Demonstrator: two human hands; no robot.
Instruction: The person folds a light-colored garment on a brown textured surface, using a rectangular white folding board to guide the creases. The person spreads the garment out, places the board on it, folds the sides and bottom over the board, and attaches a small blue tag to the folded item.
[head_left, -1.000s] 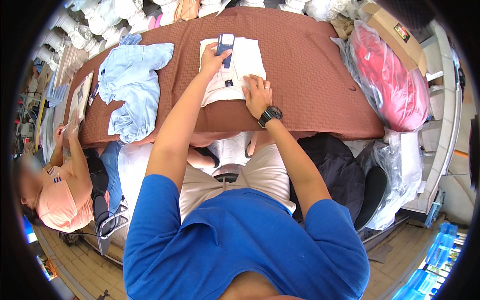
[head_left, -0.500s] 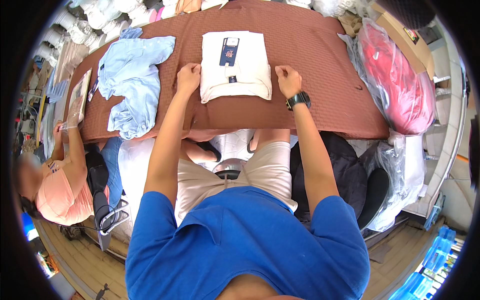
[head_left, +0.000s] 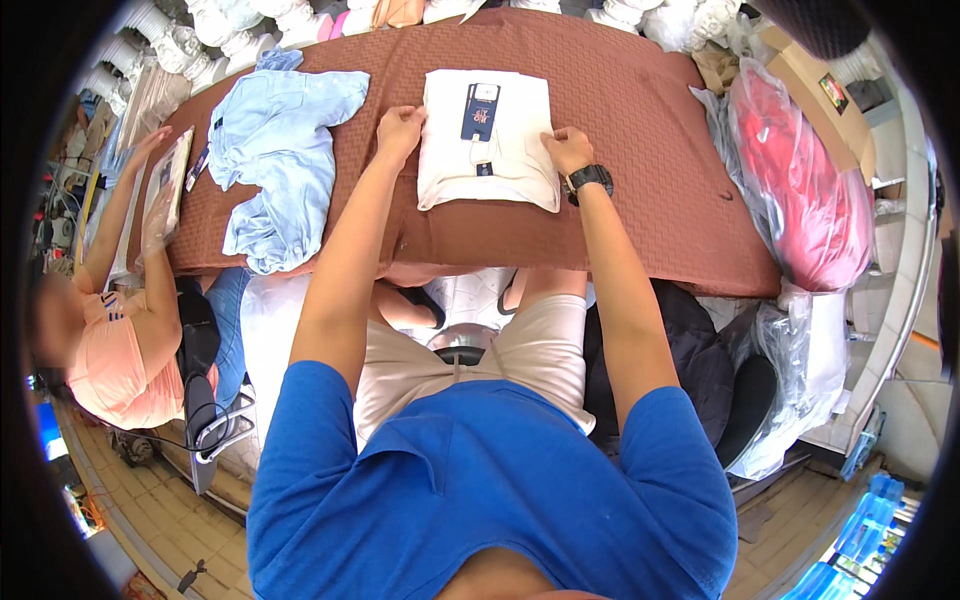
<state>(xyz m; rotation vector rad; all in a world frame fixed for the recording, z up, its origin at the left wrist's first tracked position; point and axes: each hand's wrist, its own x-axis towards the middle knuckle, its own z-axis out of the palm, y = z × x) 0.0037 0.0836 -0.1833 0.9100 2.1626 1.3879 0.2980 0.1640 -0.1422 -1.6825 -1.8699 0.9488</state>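
A cream-white folded garment (head_left: 445,165) lies flat on the brown cloth of the table, straight in front of me. A navy hang tag (head_left: 480,112) rests on its upper half, joined by a thin loop to a small dark label below. My left hand (head_left: 400,133) is at the garment's left edge, its fingers curled in and pinching there. On the opposite side, my right hand (head_left: 569,150), with a black watch at the wrist, has its thumb and fingers closed on the right edge. The undersides of the fingertips are hidden.
Left of the garment lies a crumpled light-blue garment (head_left: 285,130). A co-worker (head_left: 130,345) sits at far left, arms over a clear-wrapped package (head_left: 168,190). Red goods in clear plastic (head_left: 795,170) and a cardboard box (head_left: 815,85) stand at right. White ornate objects (head_left: 230,20) line the back.
My right hand has come in from beside the garment to its right edge. My left hand has moved slightly farther up the left edge. The co-worker has stretched one hand away from the package.
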